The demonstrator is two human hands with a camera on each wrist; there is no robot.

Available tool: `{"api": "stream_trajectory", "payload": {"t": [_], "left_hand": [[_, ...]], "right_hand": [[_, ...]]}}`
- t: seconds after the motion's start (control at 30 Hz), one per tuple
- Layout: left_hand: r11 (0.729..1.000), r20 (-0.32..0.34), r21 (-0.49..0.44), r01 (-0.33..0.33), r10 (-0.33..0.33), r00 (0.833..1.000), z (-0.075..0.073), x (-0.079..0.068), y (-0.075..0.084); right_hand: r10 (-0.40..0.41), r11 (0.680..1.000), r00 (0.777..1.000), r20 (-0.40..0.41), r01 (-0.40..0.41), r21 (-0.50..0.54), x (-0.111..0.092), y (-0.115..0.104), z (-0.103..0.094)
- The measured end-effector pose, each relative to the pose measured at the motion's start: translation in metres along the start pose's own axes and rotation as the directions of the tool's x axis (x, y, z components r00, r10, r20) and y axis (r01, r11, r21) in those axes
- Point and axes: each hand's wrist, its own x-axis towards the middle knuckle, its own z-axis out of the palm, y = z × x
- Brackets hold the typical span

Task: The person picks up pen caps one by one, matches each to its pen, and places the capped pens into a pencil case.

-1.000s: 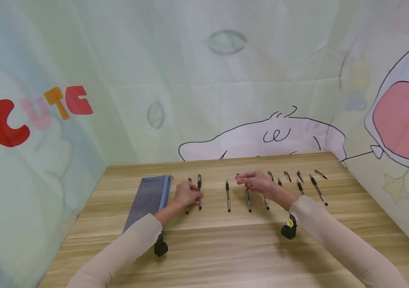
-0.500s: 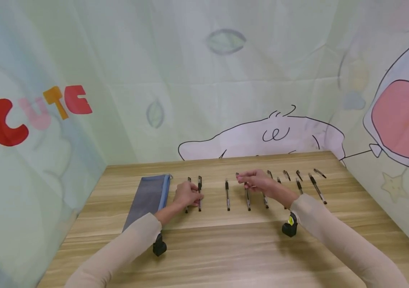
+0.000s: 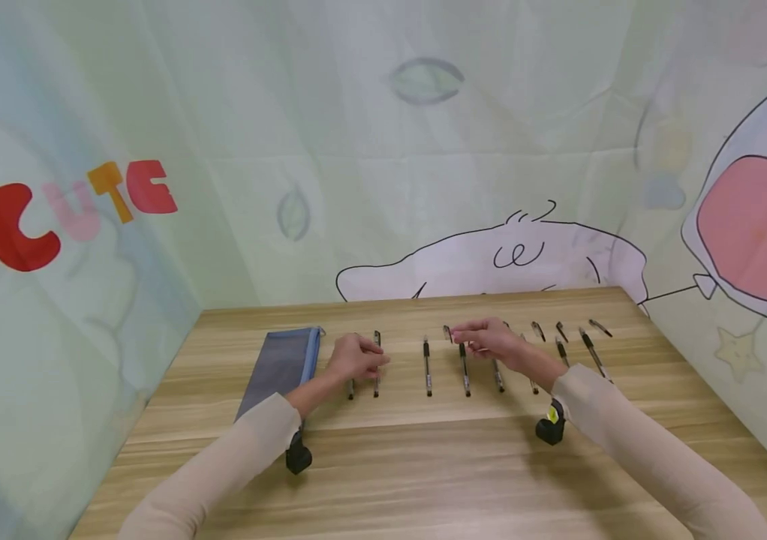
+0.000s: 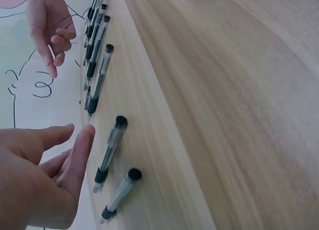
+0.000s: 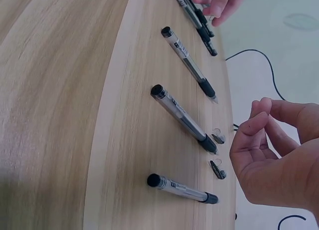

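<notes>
Pens (image 3: 428,370) lie in a loose row across the wooden table (image 3: 424,480), one of them in the gap between my hands. My left hand (image 3: 354,356) hovers over the two nearest the blue-grey pouch (image 3: 278,365), its thumb and fingers apart. My right hand (image 3: 497,343) hangs over others in the row, fingers loosely bent and drawn together at the tips, near a small black cap (image 3: 447,333). More caps (image 3: 537,331) lie beyond the pens, towards the far edge

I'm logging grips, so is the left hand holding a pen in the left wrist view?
No, the left hand has its thumb and forefinger apart, with nothing visible between them.
</notes>
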Motion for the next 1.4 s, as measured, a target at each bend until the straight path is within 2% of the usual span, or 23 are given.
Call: {"api": "stream_trajectory", "payload": {"t": [0.17, 0.27, 0.4, 0.47, 0.57, 0.73, 0.83, 1.03, 1.23, 1.4], "left_hand": [[0.998, 0.107, -0.039, -0.038, 0.042, 0.993, 0.015, -0.004, 0.006], [0.997, 0.173, -0.040, -0.060, 0.066, 0.983, 0.022, -0.005, 0.011], [0.999, 0.245, -0.022, -0.039, 0.043, 0.969, 0.027, -0.004, 0.013], [1.000, 0.256, -0.009, -0.017, 0.019, 0.966, 0.030, -0.002, 0.013], [1.000, 0.250, 0.023, -0.019, 0.012, 0.968, 0.034, 0.002, 0.010], [0.989, 0.222, 0.094, -0.115, 0.092, 0.971, 0.044, 0.007, 0.009], [0.979, 0.195, 0.148, -0.137, 0.107, 0.975, 0.049, 0.009, 0.012], [0.965, 0.144, 0.246, -0.096, 0.061, 0.988, 0.059, 0.014, 0.019], [0.967, 0.140, 0.250, -0.051, 0.016, 0.990, 0.062, 0.015, 0.025], [0.969, 0.143, 0.233, -0.083, 0.050, 0.988, 0.062, 0.014, 0.027]], "right_hand": [[-0.008, 1.000, 1.000, -0.002, 0.008, 0.011, -0.006, 0.001, -0.004], [-0.011, 0.999, 1.000, 0.001, 0.011, 0.030, -0.007, 0.003, -0.006], [-0.002, 0.999, 1.000, -0.002, 0.002, 0.035, -0.008, 0.005, -0.007], [-0.005, 1.000, 1.000, -0.001, 0.005, 0.027, -0.008, 0.006, -0.007], [0.001, 1.000, 1.000, -0.008, 0.000, 0.025, -0.009, 0.007, -0.007], [0.007, 1.000, 1.000, -0.013, -0.007, 0.010, -0.012, 0.009, -0.007], [0.008, 1.000, 1.000, -0.015, -0.008, 0.012, -0.013, 0.009, -0.008], [0.003, 0.999, 1.000, -0.012, -0.002, 0.037, -0.015, 0.008, -0.011], [0.006, 0.999, 1.000, -0.017, -0.006, 0.032, -0.015, 0.009, -0.012], [0.012, 1.000, 0.999, -0.040, -0.011, 0.026, -0.015, 0.011, -0.013]]}}
